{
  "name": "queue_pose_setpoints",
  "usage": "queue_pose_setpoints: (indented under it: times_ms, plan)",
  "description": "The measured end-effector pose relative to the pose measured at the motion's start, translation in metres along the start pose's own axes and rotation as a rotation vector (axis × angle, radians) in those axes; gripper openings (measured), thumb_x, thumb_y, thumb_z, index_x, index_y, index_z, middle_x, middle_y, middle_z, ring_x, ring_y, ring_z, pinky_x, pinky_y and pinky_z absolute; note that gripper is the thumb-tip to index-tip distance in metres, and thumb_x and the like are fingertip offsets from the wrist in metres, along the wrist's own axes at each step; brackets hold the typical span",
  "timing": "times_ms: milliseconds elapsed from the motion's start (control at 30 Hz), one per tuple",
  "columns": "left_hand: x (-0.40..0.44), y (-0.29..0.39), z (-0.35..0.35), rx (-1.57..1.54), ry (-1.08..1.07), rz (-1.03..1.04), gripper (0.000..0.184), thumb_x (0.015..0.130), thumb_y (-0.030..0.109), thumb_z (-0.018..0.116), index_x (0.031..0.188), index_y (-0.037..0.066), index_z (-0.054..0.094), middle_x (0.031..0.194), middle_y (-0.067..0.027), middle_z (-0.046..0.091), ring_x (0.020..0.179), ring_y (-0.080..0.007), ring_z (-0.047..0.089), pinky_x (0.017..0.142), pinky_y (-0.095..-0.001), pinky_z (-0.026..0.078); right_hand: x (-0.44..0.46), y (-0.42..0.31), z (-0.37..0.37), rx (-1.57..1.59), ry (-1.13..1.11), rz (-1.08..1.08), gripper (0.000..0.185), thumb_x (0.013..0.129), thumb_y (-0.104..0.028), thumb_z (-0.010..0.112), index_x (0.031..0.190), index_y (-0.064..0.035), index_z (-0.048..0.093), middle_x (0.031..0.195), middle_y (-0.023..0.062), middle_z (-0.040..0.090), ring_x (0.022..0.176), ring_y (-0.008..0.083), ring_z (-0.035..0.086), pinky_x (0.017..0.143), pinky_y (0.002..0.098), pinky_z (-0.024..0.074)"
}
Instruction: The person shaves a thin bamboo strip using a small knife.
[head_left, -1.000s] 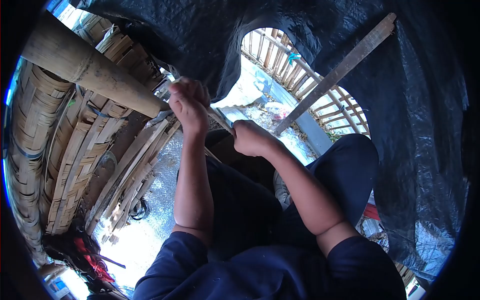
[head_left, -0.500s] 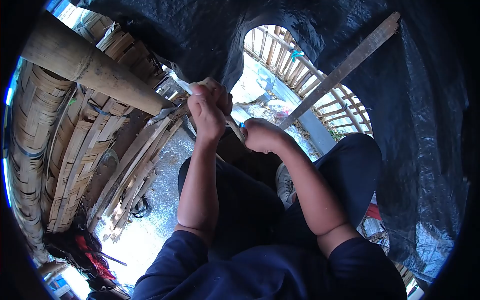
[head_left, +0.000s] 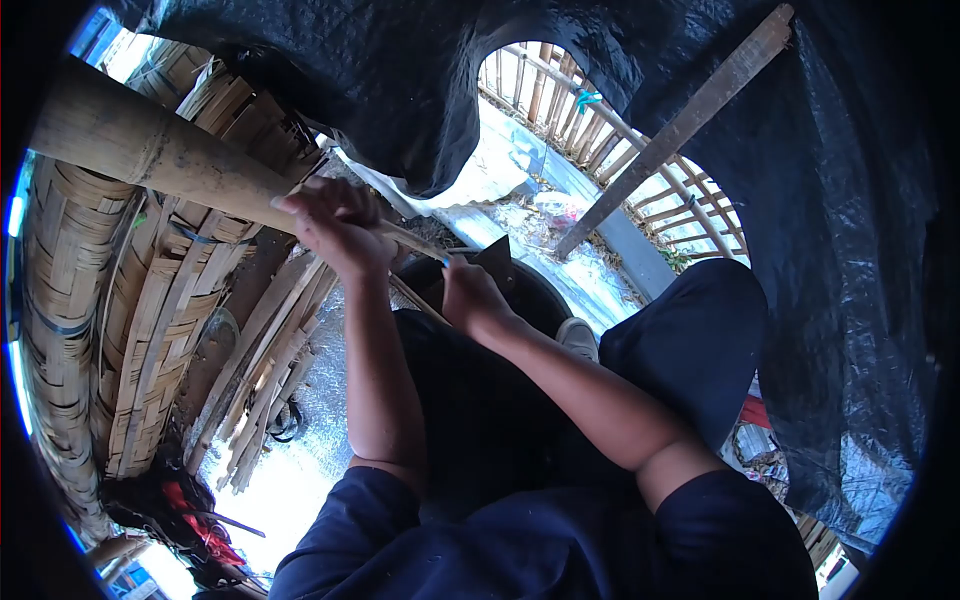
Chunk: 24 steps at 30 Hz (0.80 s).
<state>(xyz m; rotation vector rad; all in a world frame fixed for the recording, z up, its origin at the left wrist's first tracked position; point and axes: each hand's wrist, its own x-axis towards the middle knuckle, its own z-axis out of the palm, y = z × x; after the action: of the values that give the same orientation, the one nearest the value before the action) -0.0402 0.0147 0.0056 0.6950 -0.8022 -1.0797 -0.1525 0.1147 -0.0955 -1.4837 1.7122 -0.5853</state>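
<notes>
My left hand (head_left: 345, 228) is closed round the left part of a thin light-coloured strip (head_left: 415, 241), near the end of a thick bamboo pole (head_left: 190, 160). To its right and slightly lower, my right hand (head_left: 472, 296) is closed at the strip's other end, with a small blue spot showing by its fingers. Behind my hands is a dark round container (head_left: 530, 291), and a dark pointed piece (head_left: 494, 259) stands up at it. What lies inside my fingers is hidden.
Woven bamboo rolls (head_left: 75, 340) stand at the left, beside split bamboo strips (head_left: 265, 370). Black plastic sheeting (head_left: 830, 260) hangs above and at the right. A wooden slat (head_left: 680, 130) slants across the opening, with a bamboo fence (head_left: 600, 145) beyond.
My left hand has moved left and down toward the pole's end. My right hand has shifted left and slightly down. More of the dark container and the pointed piece now shows.
</notes>
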Motion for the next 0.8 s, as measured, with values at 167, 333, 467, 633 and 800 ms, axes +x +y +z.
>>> queue_pose_setpoints:
  times_ms: [167,333,467,633,800]
  plan:
    - [0.003,0.001,-0.011,0.047,0.089,0.064,0.059,0.09,0.067,0.032,0.064,0.015,0.025,0.05,0.0049,0.024,0.041,-0.0055,0.017,0.038,-0.0245,0.011,0.013,0.002,0.009,0.069,0.051,-0.096,0.017,0.088,-0.007,0.045,0.089,0.0092,0.051,0.078,0.0318,0.06,0.081,0.0466,0.061,0.07,0.0504,0.0493]
    - [0.001,0.003,0.002,0.058,0.091,0.021,0.059,0.088,0.069,0.033,0.062,0.017,0.028,0.052,0.0052,0.024,0.043,-0.0058,0.019,0.04,-0.0242,0.011,0.026,0.045,0.025,0.03,0.032,-0.143,0.019,0.086,-0.007,0.044,0.081,0.0084,0.054,0.075,0.0317,0.059,0.077,0.0466,0.06,0.069,0.0505,0.0487]
    - [0.008,-0.003,-0.002,0.068,0.053,0.059,0.057,0.088,0.068,0.035,0.065,0.016,0.031,0.054,0.0049,0.026,0.043,-0.006,0.019,0.04,-0.0236,0.011,0.033,0.062,0.027,-0.093,-0.085,-0.125,0.022,0.086,-0.011,0.046,0.088,0.008,0.057,0.08,0.0314,0.061,0.079,0.0458,0.061,0.073,0.0493,0.0491]
    - [0.007,0.0,0.003,-0.004,0.059,0.036,0.054,0.09,0.066,0.039,0.07,0.015,0.035,0.055,0.0049,0.028,0.043,-0.0059,0.021,0.04,-0.0233,0.013,0.039,0.01,0.008,0.067,0.013,-0.064,0.025,0.088,-0.014,0.046,0.087,0.0088,0.056,0.078,0.0315,0.06,0.08,0.046,0.061,0.073,0.0514,0.0482]
    - [0.014,-0.002,-0.017,-0.074,0.03,0.02,0.054,0.089,0.065,0.042,0.071,0.014,0.037,0.056,0.0046,0.029,0.045,-0.0059,0.02,0.042,-0.0241,0.012,0.035,0.061,0.029,-0.106,-0.139,-0.129,0.026,0.089,-0.015,0.044,0.089,0.0089,0.055,0.08,0.0322,0.06,0.083,0.0461,0.06,0.074,0.0526,0.0474]
